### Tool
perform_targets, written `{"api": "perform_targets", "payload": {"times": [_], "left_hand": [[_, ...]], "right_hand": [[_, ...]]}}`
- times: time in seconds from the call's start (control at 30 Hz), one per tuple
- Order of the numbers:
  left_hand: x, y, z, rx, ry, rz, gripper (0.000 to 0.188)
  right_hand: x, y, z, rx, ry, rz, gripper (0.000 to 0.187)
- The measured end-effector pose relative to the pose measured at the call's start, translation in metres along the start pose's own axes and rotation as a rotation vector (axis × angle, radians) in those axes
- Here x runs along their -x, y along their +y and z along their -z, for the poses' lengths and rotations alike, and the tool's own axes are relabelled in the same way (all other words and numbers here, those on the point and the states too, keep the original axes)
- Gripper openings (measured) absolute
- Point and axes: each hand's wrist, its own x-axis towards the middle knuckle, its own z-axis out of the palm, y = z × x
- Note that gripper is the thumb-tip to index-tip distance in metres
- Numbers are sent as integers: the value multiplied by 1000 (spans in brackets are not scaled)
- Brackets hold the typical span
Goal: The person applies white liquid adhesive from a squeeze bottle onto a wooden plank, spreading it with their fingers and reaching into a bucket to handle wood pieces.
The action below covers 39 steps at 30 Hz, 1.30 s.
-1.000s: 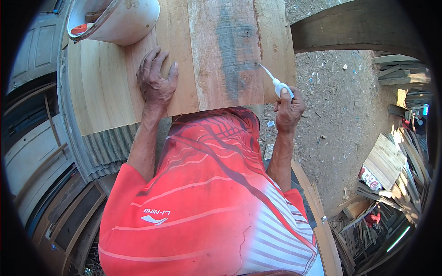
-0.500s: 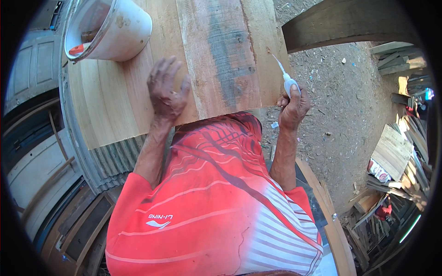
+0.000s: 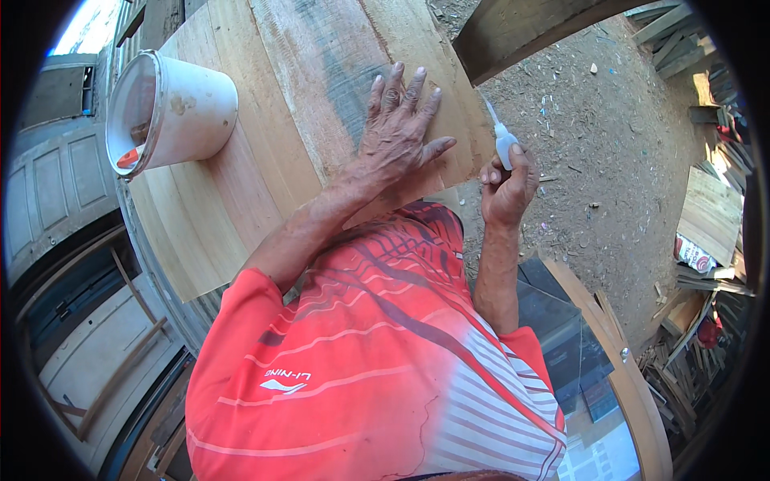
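My left hand [image 3: 399,132] rests open on a panel of joined wooden boards [image 3: 241,120], its fingers spread over the dark-stained strip and the board to its right. Just off the panel's right edge, my right hand [image 3: 511,186] is closed around a small white squeeze bottle [image 3: 504,146]. The bottle has a long thin nozzle pointing up and away, along the panel's edge. My right fingers partly hide the bottle's lower end.
A white bucket [image 3: 196,112] with tools inside stands on the panel's left part. Beyond the right corner runs a thick wooden beam [image 3: 521,36]. Scrap boards [image 3: 710,216] are piled at the far right. A wooden-edged piece with dark panes [image 3: 561,345] lies beside my right arm.
My left hand has moved right across the panel, from the middle boards onto the dark-stained area. My right hand keeps hold of the squeeze bottle. The view has turned somewhat.
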Motion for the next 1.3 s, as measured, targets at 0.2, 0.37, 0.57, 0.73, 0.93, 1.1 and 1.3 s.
{"api": "perform_targets", "payload": {"times": [0.2, 0.37, 0.57, 0.73, 0.93, 1.1, 1.3], "left_hand": [[-2, -3, -3, -4, 17, 11, 81], [-3, -4, -3, -1, 29, 29, 81], [-8, -5, 0, -19, 63, 82, 83], [-7, -3, 1, -34, 7, 12, 85], [-10, -2, 1, -39, 26, 52, 83], [-7, -2, 2, -38, 20, -16, 90], [-10, 2, 5, -4, 41, 49, 85]], "right_hand": [[-2, 4, 5, -14, -26, -19, 19], [-4, 4, 5, -6, -53, -37, 19], [-5, 3, 6, 15, -61, -40, 18], [-6, 3, 5, 20, -58, -40, 19], [-5, 3, 5, 31, -49, -28, 19], [-6, 4, 6, 37, -50, -26, 19], [-4, 3, 4, 44, -24, -21, 19]]}}
